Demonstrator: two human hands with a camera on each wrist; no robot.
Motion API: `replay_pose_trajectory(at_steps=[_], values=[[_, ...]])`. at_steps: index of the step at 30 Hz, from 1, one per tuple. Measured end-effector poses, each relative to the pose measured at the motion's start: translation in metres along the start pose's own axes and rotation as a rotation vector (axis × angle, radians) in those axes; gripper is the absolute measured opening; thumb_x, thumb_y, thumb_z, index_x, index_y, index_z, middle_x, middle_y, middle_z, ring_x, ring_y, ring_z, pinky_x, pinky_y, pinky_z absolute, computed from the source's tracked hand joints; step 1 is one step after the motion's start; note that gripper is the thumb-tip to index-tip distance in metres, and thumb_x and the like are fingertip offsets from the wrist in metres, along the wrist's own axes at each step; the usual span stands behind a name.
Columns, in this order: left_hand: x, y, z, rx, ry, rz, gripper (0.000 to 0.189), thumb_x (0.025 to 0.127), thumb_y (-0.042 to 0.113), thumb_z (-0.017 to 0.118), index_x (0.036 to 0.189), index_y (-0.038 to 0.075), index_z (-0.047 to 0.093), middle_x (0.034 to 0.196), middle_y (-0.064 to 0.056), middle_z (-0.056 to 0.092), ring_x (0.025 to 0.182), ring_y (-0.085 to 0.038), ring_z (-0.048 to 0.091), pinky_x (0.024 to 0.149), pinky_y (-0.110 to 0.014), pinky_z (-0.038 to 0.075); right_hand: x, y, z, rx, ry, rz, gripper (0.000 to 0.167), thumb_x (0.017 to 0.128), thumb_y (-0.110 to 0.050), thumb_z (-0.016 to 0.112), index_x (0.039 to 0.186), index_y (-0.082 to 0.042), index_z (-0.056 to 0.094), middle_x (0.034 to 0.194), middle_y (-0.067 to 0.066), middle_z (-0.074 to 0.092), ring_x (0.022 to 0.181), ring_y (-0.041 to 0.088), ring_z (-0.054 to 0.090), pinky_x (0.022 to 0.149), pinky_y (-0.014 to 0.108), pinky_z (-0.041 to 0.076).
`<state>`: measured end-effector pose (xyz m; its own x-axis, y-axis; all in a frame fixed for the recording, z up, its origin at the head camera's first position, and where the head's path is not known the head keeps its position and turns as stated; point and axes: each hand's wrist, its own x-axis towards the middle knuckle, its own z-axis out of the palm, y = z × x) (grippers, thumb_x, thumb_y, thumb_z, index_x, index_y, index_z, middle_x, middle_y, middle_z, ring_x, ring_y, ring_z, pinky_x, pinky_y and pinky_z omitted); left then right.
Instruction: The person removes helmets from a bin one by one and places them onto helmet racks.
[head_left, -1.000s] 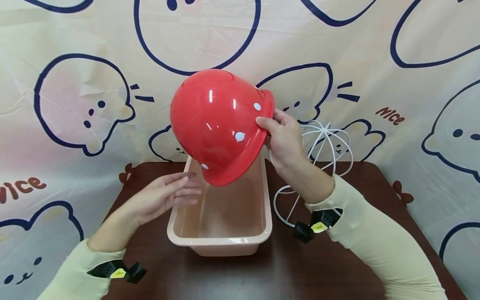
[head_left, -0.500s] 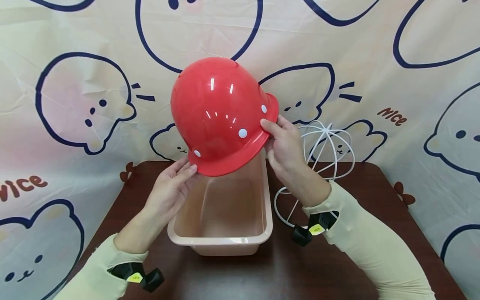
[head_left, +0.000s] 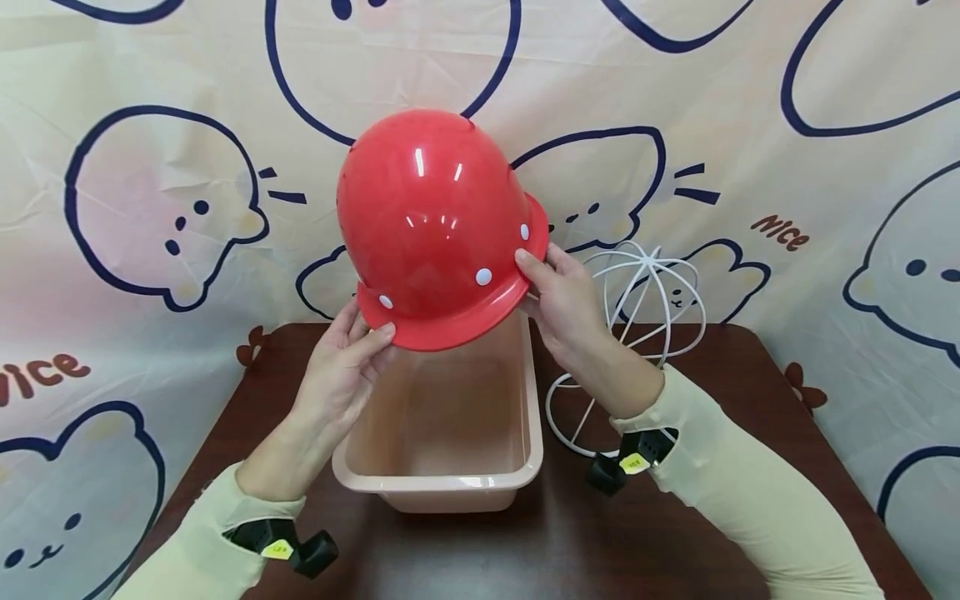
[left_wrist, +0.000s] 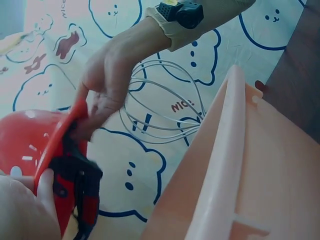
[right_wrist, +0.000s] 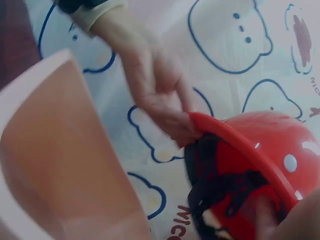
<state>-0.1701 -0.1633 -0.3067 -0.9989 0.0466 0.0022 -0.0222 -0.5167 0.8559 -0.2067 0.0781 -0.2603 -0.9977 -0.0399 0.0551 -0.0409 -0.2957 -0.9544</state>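
A red hard hat (head_left: pixel 435 225) with white round rivets is held up over the far part of a beige plastic basin (head_left: pixel 442 482), its brim facing down and toward me. My left hand (head_left: pixel 337 367) pinches the brim at its left side, thumb on the outside. On the right side of the brim, my right hand (head_left: pixel 566 308) grips with its thumb over the outer edge and its fingers underneath. Dark straps (left_wrist: pixel 80 175) of the inner harness show under the shell in the left wrist view. The same dark harness (right_wrist: pixel 225 190) appears in the right wrist view.
A white wire stand (head_left: pixel 648 262) with a domed cage top and round base stands right of the basin, partly behind my right forearm. The dark brown table (head_left: pixel 600 533) carries both. A cartoon-printed cloth (head_left: pixel 787 100) hangs behind and at the sides.
My left hand has come up from beside the hat and taken hold of the brim's left side. The hat has risen slightly and its brim has levelled somewhat.
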Motion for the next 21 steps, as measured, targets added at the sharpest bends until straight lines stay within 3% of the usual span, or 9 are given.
replay_pose_trajectory(at_steps=[3,8,14,21], values=[[0.000,0.001,0.001,0.043,0.018,0.095,0.076,0.096,0.004,0.068,0.159,0.025,0.031,0.155,-0.004,0.043,0.113,-0.018,0.069,0.092,-0.029,0.056,-0.001,0.000,-0.002,-0.111,-0.018,0.034,0.054,0.101,-0.023,0.065,0.151,-0.016,0.047,0.136,0.006,0.061,0.115,0.025,0.067,0.092,0.037,0.059],[0.000,0.003,0.006,0.052,0.025,0.192,0.077,0.095,0.003,0.070,0.158,0.026,0.034,0.154,-0.005,0.045,0.113,-0.020,0.069,0.091,-0.031,0.056,-0.007,0.002,0.001,-0.134,-0.069,-0.003,0.070,0.095,-0.013,0.072,0.156,-0.022,0.039,0.143,0.001,0.056,0.118,0.024,0.065,0.091,0.039,0.059],[-0.001,0.004,0.012,0.020,0.028,0.230,0.074,0.096,-0.003,0.065,0.158,0.025,0.036,0.153,-0.008,0.046,0.113,-0.021,0.069,0.087,-0.031,0.058,-0.014,0.007,0.006,-0.159,-0.088,-0.061,0.087,0.087,0.000,0.077,0.157,-0.026,0.031,0.151,-0.004,0.044,0.132,0.018,0.050,0.094,0.041,0.058],[-0.003,0.002,0.015,0.062,0.035,0.235,0.076,0.095,0.001,0.068,0.159,0.026,0.035,0.152,-0.006,0.046,0.118,-0.023,0.067,0.091,-0.032,0.057,-0.019,0.012,0.006,-0.140,-0.095,-0.106,0.094,0.084,0.005,0.077,0.157,-0.026,0.027,0.149,-0.003,0.044,0.126,0.021,0.057,0.090,0.040,0.059]])
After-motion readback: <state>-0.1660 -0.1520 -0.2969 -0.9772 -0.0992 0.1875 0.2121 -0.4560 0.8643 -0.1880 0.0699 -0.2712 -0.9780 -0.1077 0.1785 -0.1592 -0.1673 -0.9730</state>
